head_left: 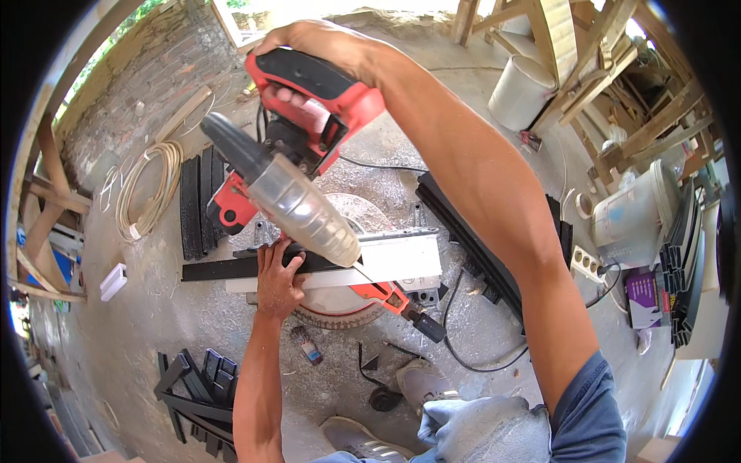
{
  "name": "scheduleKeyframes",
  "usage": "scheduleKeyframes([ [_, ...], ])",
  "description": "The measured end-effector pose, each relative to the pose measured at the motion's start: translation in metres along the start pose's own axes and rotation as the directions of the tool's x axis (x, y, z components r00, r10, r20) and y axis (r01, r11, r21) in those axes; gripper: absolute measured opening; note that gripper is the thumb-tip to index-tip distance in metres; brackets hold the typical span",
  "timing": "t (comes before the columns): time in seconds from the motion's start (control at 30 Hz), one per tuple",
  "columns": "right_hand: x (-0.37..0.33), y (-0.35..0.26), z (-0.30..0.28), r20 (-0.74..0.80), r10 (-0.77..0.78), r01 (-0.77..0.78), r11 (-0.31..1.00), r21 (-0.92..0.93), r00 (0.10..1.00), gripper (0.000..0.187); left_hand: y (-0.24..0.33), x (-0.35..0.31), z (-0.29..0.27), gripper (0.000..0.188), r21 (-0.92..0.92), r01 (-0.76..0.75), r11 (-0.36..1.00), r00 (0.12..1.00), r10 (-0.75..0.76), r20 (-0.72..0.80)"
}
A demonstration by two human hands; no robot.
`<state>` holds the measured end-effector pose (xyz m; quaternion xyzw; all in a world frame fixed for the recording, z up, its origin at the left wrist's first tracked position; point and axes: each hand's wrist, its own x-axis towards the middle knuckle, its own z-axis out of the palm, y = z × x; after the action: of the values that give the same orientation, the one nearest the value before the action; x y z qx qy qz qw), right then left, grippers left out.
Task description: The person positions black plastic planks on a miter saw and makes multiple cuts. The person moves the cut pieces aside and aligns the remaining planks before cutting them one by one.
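Observation:
My right hand (312, 46) is wrapped around the black-and-red handle of a mitre saw (355, 108), its fingers curled through the grip. The saw head is tilted over the cutting table, and a clear dust collector (301, 208) with a dark nozzle hides much of the blade area. My left hand (279, 282) holds a long black profile strip (220, 269) down on the saw table, thumb toward the dust collector. Beside the strip lies a white board (401, 256) along the fence. An orange-red mitre arm (378, 293) with a black knob points toward my feet.
Cut black pieces (197, 386) are piled at the lower left. Black profiles lie left and right of the saw. A coiled hose (150, 193), a tape measure (384, 398), a power strip (588, 265), trailing cords, and white buckets (522, 92) are on the dusty floor.

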<state>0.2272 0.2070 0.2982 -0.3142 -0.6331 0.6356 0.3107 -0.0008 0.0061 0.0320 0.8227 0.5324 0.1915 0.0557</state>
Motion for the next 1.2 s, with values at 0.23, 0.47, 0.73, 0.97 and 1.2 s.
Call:
scheduleKeyframes([
  [0.23, -0.034, 0.047, -0.019, -0.553, -0.367, 0.205, 0.92, -0.334, 0.748, 0.033, -0.004, -0.006, 0.005, 0.046, 0.046, -0.002, 0.999, 1.0, 0.001, 0.019],
  [0.47, -0.205, 0.19, 0.011, -0.533, -0.518, 0.27, 0.837, -0.476, 0.669, 0.006, -0.004, -0.005, 0.008, 0.046, -0.004, -0.008, 1.0, 0.999, 0.008, 0.037],
  [0.73, -0.204, 0.277, 0.076, -0.268, -0.306, -0.021, 0.621, -0.783, 0.913, 0.029, 0.002, -0.012, 0.002, 0.039, 0.025, -0.015, 1.0, 1.0, 0.014, 0.028],
  [0.97, -0.18, 0.298, 0.084, -0.217, -0.176, -0.082, 0.565, -0.821, 0.96, 0.031, 0.006, -0.018, -0.002, 0.04, 0.033, 0.017, 0.999, 1.0, -0.018, 0.024],
  [1.2, -0.208, 0.301, 0.075, -0.262, -0.284, -0.037, 0.61, -0.791, 0.922, 0.024, 0.007, -0.022, -0.002, 0.048, 0.016, 0.019, 1.0, 1.0, -0.019, -0.002],
])
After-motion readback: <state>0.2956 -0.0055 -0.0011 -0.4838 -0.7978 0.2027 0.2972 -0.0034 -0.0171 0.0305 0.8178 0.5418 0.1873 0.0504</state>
